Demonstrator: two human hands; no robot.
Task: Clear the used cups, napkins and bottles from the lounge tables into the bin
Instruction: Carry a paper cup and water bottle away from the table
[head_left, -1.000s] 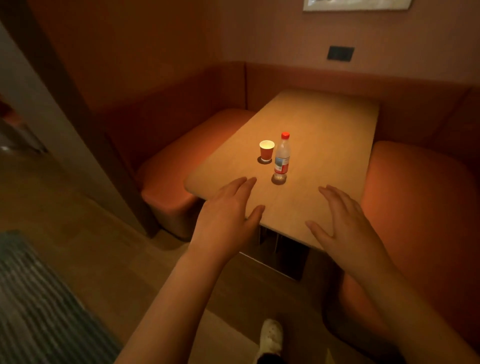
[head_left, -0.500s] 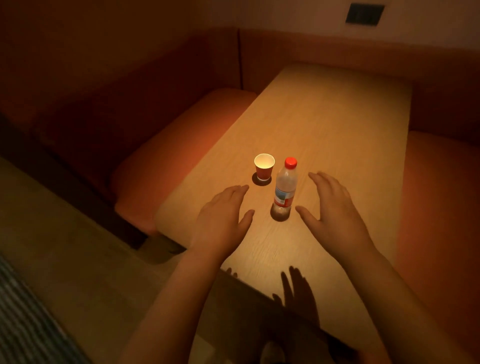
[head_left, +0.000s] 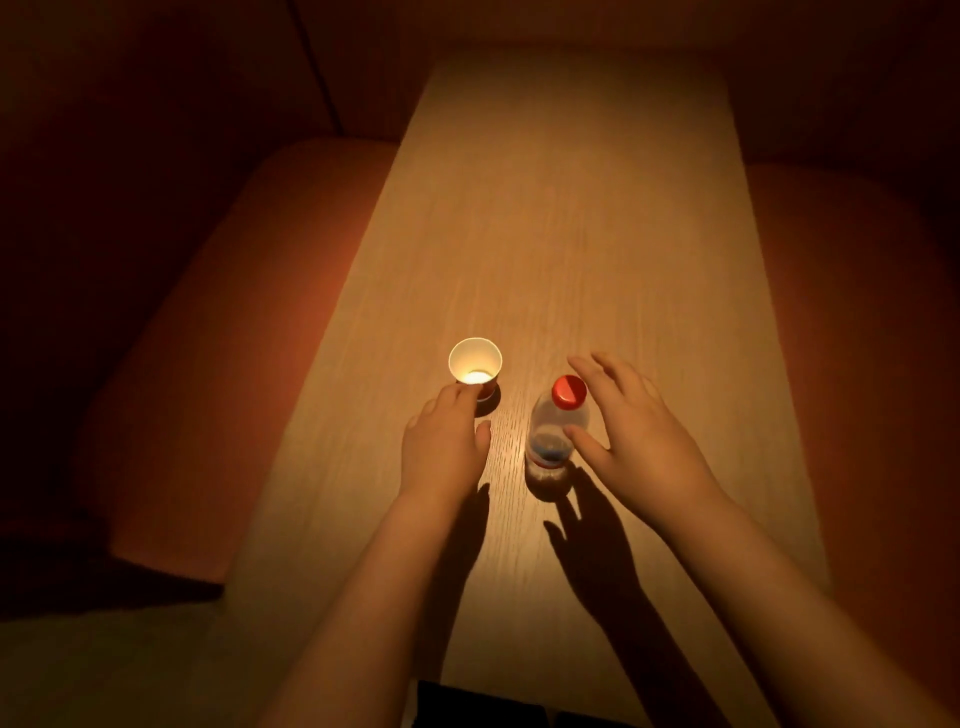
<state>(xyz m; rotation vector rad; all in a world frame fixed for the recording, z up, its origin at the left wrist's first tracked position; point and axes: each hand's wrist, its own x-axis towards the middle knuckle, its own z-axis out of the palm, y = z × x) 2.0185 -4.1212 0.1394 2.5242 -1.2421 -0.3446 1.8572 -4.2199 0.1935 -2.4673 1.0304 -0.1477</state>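
Observation:
A small red paper cup (head_left: 475, 365) with a white inside stands upright on the wooden table (head_left: 561, 234). Just right of it stands a clear plastic bottle (head_left: 557, 431) with a red cap. My left hand (head_left: 445, 448) reaches up to the cup's near side, fingertips at its wall, thumb spread. My right hand (head_left: 631, 423) is spread beside the bottle, thumb against its front and fingers past the cap on the right. Neither hand has closed round its object.
Orange cushioned bench seats (head_left: 249, 322) run along both long sides of the table, with dark padded backrests behind. The far half of the tabletop stretches away from me. Floor shows at the lower left.
I have stepped up to the table and look more steeply down. Both hands moved forward: the left reached the cup, the right came alongside the bottle.

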